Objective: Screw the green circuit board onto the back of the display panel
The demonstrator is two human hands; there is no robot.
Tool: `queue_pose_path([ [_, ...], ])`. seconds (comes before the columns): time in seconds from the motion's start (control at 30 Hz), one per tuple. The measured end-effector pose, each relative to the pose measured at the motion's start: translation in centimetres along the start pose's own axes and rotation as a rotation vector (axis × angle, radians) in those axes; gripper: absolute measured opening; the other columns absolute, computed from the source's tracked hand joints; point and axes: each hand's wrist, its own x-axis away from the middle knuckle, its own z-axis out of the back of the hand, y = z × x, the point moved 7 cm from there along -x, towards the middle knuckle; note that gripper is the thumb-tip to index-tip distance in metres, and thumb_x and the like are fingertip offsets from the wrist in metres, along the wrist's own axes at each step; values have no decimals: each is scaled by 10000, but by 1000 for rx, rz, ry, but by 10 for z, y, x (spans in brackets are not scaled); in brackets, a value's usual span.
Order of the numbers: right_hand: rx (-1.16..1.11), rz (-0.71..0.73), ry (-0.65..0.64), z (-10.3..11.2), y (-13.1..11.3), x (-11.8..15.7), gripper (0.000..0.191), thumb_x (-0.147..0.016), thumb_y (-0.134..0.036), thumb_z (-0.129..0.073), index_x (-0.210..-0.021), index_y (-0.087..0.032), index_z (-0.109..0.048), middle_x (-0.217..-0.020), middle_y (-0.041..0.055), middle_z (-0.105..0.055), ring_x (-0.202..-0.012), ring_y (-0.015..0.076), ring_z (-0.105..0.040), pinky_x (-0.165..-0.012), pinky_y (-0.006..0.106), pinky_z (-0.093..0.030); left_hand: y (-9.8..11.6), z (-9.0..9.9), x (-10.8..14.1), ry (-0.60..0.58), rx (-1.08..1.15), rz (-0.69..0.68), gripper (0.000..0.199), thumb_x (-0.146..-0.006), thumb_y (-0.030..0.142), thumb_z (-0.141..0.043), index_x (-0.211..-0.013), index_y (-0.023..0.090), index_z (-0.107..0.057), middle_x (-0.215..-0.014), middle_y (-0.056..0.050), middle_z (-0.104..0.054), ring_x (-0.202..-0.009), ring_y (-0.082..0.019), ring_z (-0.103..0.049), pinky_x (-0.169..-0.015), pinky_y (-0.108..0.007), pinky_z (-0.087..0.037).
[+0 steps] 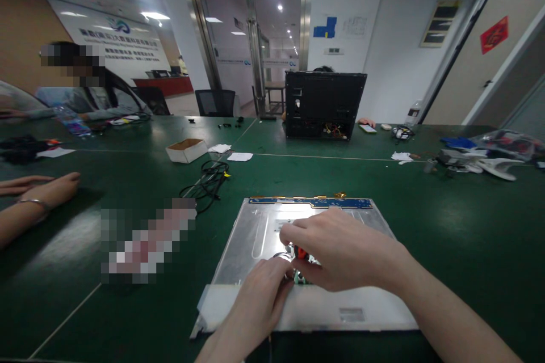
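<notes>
A flat silver metal panel [238, 238] lies on the green table, with a blue circuit strip [340, 203] along its far edge. My right hand [340, 249] is curled round a small orange and black tool [301, 252] above the panel's middle. Just left of it, my left hand [264, 283] rests with bent fingers at a green circuit board [300, 278] and thin dark wires. What those left fingertips hold, if anything, is hidden. A whitish sheet [315, 306] covers the panel's near part.
Black cables [208, 181] and an open white box [186, 151] lie beyond the panel to the left. A black device casing [326, 102] stands upright at the back. Another person's hands [51, 190] rest at the left. Plastic parts [472, 161] lie far right.
</notes>
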Motion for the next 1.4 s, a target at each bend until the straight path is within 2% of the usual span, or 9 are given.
queue_pose_path([
  [0.1,-15,12,5,0,-1,-1,134,-821,-222,-520,-951,-190,-509,-830,23,-656,-630,140,-528,-501,274,-220,-1,-1,0,-3,1,-8,169,-878,98,-424,-974,214,-500,-939,-46,-626,-867,-231,-594,-725,-340,-421],
  [0.27,-15,-19,3,0,2,-2,186,-876,-357,-547,-964,-195,-526,-813,26,-670,-661,159,-570,-516,275,-238,2,2,0,22,-7,-14,180,-878,94,-432,-991,214,-504,-962,-51,-627,-866,-228,-595,-716,-334,-429],
  [0.5,2,2,9,-1,1,0,118,-847,-243,-534,-953,-193,-524,-814,15,-658,-636,132,-529,-510,278,-213,3,3,0,11,4,1,165,-861,91,-460,-956,211,-521,-915,-39,-619,-839,-215,-587,-728,-334,-437],
  [0.73,-7,9,8,-1,0,0,92,-830,-206,-501,-920,-187,-505,-803,16,-639,-623,122,-488,-508,276,-202,3,6,-1,33,-62,38,189,-825,85,-509,-958,212,-556,-1014,-65,-567,-948,-246,-535,-800,-376,-439],
  [0.83,-16,24,9,-1,0,1,95,-831,-210,-494,-924,-191,-501,-820,15,-636,-631,127,-490,-505,274,-208,2,5,-1,16,-92,46,161,-833,83,-500,-907,208,-569,-995,-65,-554,-930,-246,-527,-788,-377,-438],
  [0.97,-19,23,-8,-1,0,2,136,-840,-224,-508,-971,-191,-502,-855,22,-639,-653,135,-511,-508,273,-227,2,4,-1,-5,-96,28,181,-847,92,-488,-939,216,-582,-987,-63,-562,-905,-238,-536,-770,-366,-444],
  [1.13,-21,-23,-24,-1,3,0,169,-874,-344,-544,-951,-195,-523,-816,22,-664,-671,157,-568,-514,278,-245,2,4,0,11,-77,19,175,-871,111,-464,-968,201,-579,-986,-78,-577,-900,-236,-552,-754,-356,-460],
  [1.4,16,-15,1,0,2,0,95,-872,-240,-494,-948,-189,-519,-827,25,-672,-658,145,-558,-512,284,-220,2,4,-1,1,-68,33,161,-860,118,-481,-958,205,-575,-994,-77,-577,-911,-239,-552,-762,-360,-471],
])
